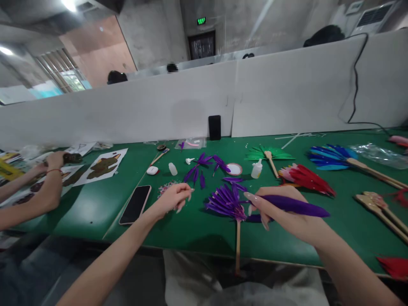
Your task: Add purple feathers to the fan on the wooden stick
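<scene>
In my right hand (274, 204), a long purple feather (296, 206) is pinched between thumb and fingers, its narrow end pointing left. Just left of that hand lies a purple feather fan (226, 204) with a wooden handle (238, 246) that reaches past the table's front edge. My left hand (176, 196) hovers over a scatter of tiny pink and white bits (164, 188); its fingers are loosely bent and apart, with nothing visible in them. More loose purple feathers (202, 161) lie beyond the fan, near a small white dish (234, 169) and a glue bottle (256, 169).
A phone (136, 205) lies left of my left forearm. Green (270, 154), red (307, 180) and blue (331, 157) feather fans spread to the right. A white partition (191, 102) runs along the back. Another person's hands (54, 163) handle things over printed sheets at the left.
</scene>
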`<state>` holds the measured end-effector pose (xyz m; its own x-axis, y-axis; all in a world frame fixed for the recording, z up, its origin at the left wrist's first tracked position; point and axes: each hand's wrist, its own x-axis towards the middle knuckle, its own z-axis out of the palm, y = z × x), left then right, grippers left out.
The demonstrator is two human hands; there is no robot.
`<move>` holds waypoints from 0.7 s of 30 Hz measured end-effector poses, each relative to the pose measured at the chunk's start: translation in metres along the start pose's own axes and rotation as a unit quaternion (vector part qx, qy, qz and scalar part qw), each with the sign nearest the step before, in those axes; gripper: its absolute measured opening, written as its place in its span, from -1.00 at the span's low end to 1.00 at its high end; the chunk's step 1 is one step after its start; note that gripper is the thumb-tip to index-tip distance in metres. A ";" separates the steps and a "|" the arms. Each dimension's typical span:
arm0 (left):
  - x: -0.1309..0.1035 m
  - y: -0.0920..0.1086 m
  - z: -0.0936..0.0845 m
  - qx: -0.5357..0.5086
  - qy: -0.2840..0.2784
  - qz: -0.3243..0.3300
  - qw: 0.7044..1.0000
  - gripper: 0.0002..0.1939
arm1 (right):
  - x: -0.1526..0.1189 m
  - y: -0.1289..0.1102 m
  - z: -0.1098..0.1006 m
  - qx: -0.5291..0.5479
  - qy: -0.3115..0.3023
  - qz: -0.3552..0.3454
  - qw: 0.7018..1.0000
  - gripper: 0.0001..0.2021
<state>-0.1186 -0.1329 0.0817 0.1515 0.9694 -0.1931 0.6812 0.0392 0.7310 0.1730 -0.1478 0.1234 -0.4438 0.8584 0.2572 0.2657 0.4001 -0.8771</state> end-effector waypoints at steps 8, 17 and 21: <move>0.002 -0.044 0.013 0.219 0.200 -0.001 0.955 -0.82 | -0.042 -0.006 0.011 0.129 0.088 0.109 0.982 -0.59; -0.042 0.024 0.060 0.221 0.298 0.120 0.921 -0.80 | -0.087 0.017 0.053 0.214 0.158 0.113 0.957 -0.60; -0.088 0.069 0.100 0.023 0.176 0.240 0.955 -0.70 | -0.107 0.013 0.070 0.198 0.193 0.100 0.956 -0.60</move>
<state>-0.0139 -0.2398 0.0838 0.2098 0.8951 0.3934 0.6264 -0.4320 0.6489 0.1637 -0.2568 0.0563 -0.0489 0.9900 0.1322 -0.0664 0.1288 -0.9894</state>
